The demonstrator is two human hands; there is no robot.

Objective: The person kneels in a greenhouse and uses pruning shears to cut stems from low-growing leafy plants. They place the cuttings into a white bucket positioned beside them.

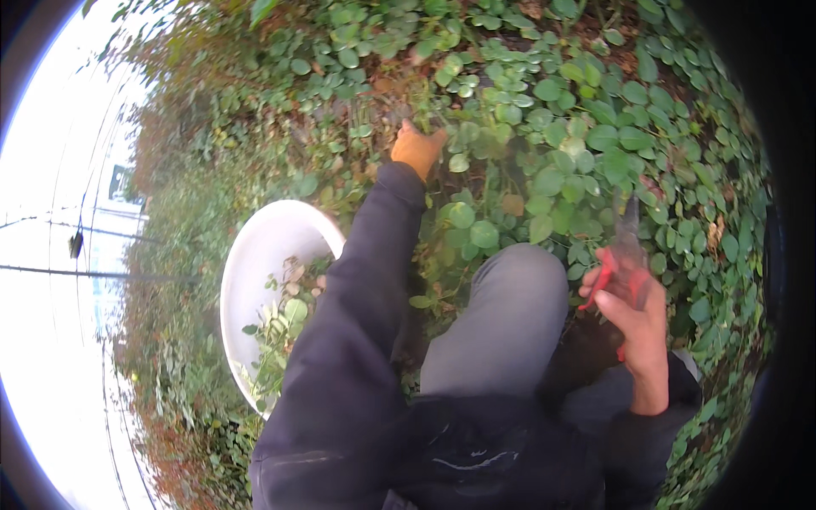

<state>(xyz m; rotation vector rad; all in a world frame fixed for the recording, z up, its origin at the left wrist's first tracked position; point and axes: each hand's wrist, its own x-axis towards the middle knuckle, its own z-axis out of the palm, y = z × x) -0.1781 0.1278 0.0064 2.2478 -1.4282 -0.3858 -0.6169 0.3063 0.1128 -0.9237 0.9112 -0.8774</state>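
Observation:
My left hand (419,148), in an orange glove, reaches out among leafy stems (382,118); its fingertips are partly blurred, and whether they grasp a stem is unclear. On the right, my bare right hand (631,312) is closed around the red handles of pruning shears (628,255), whose blades point up towards the green leaves. A white tub (239,280) stands left of my left forearm, with cut leafy stems (287,325) inside it, partly hidden by the sleeve.
Dense bushes with rounded green leaves (612,137) spread ahead and to the right. My bent knee in grey trousers (510,319) is between my arms, close to the foliage. Overhead wires (95,274) cross the bright sky at the far left.

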